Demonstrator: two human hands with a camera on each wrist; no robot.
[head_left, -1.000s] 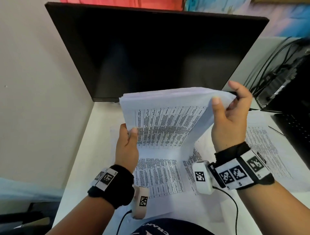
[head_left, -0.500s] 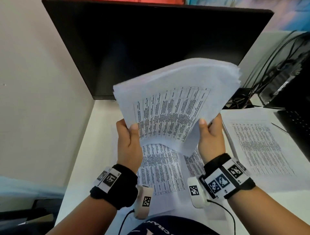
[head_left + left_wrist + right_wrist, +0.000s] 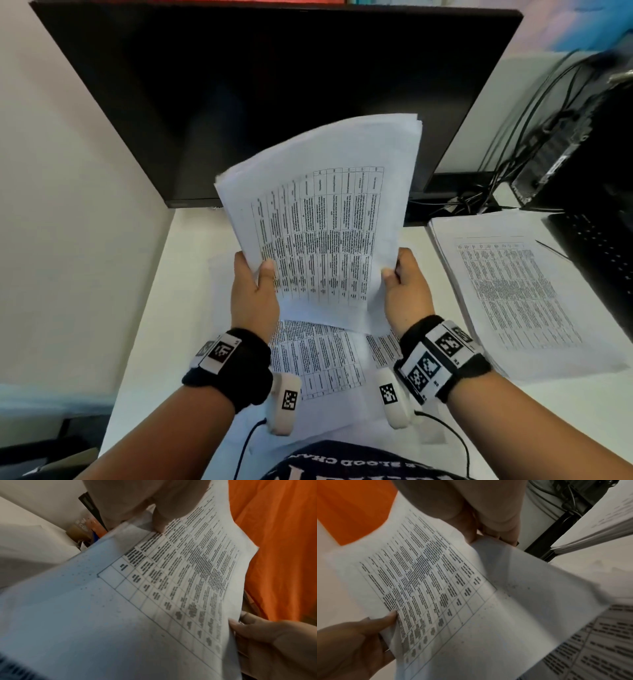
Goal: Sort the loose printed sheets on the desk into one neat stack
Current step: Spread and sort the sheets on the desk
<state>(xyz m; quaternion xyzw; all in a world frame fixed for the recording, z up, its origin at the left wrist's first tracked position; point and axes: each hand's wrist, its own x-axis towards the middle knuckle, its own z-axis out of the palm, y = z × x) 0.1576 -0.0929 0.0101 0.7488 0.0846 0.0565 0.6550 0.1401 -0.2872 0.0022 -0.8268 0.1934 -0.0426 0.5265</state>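
Observation:
A bundle of printed sheets (image 3: 325, 219) with tables stands nearly upright above the desk, tilted to the right. My left hand (image 3: 255, 284) grips its lower left edge, thumb on the front. My right hand (image 3: 402, 284) grips its lower right edge. The same bundle (image 3: 171, 588) fills the left wrist view, and the bundle (image 3: 453, 601) fills the right wrist view too. More loose printed sheets (image 3: 318, 356) lie flat on the desk under the hands. A thick stack of printed sheets (image 3: 513, 294) lies on the desk at the right.
A large black monitor (image 3: 257, 85) stands right behind the held sheets. A black computer case (image 3: 582, 154) with cables and a black keyboard (image 3: 599, 246) sit at the right. A beige wall borders the white desk (image 3: 164, 308) on the left.
The held bundle has been turned from lying wide across both hands to standing tall and tilted right. My right hand has moved down from the top corner to the lower right edge.

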